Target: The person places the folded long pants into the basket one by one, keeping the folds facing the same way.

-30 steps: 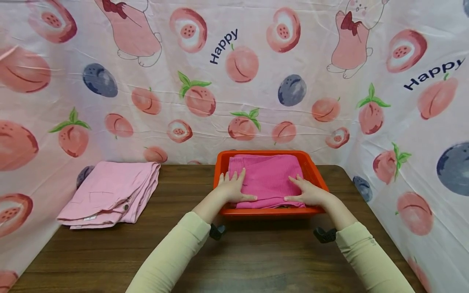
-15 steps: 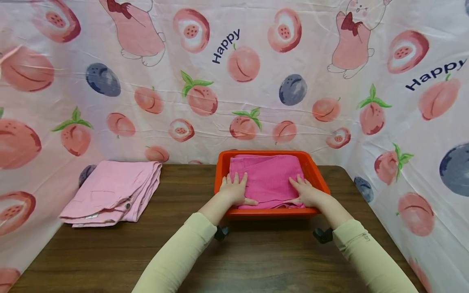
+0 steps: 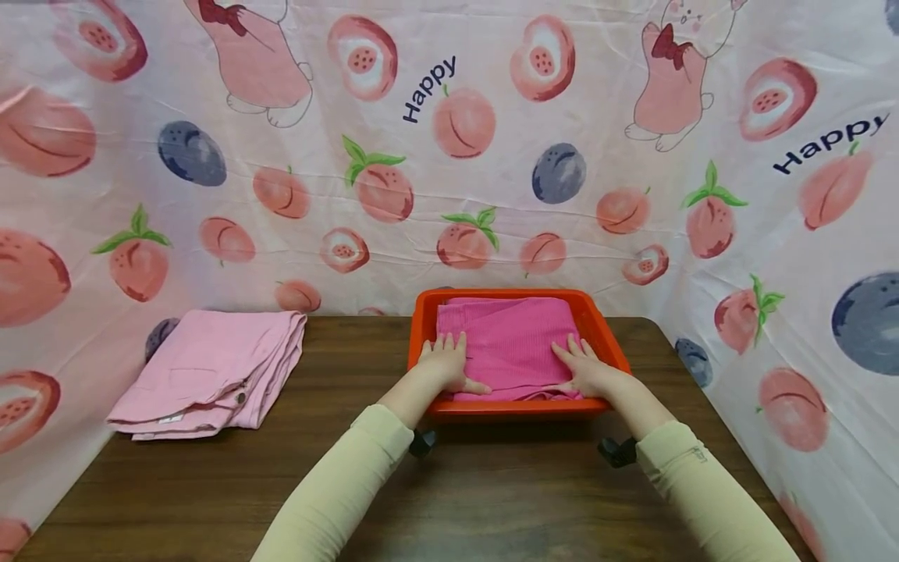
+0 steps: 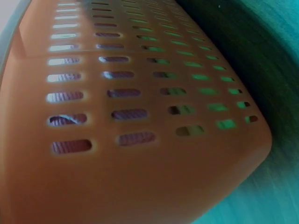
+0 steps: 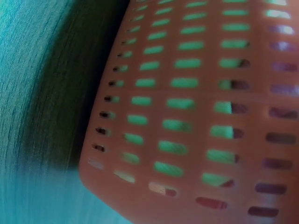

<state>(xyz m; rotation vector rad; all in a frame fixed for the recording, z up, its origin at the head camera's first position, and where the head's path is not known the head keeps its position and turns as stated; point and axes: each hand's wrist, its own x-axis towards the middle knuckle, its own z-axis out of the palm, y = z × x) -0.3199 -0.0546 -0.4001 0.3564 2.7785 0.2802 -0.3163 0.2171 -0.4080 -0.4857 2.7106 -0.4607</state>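
A folded, ribbed hot-pink garment (image 3: 520, 343) lies inside an orange plastic basket (image 3: 520, 407) in the head view. My left hand (image 3: 444, 367) rests on the garment's near left part, fingers spread and pointing away. On the opposite side, my right hand (image 3: 588, 370) touches its near right part with extended fingers; its thumb is partly hidden at the garment's fold. The slotted basket wall (image 4: 117, 182) fills most of the left wrist view, with ribbed cloth showing through the slots. Another slotted side of the basket (image 5: 140, 200) appears in the right wrist view. Neither wrist view shows a hand.
A folded light-pink denim garment (image 3: 218, 359) with a metal button lies at the left of the dark wooden table (image 3: 492, 499). Fruit-printed cloth (image 3: 463, 187) hangs behind the table and along both sides. Dark wrist cameras sit beneath both wrists.
Both hands have drawn slightly toward the basket's near edge, and the right thumb has slipped to the fold. The garment and basket stay almost where they were.
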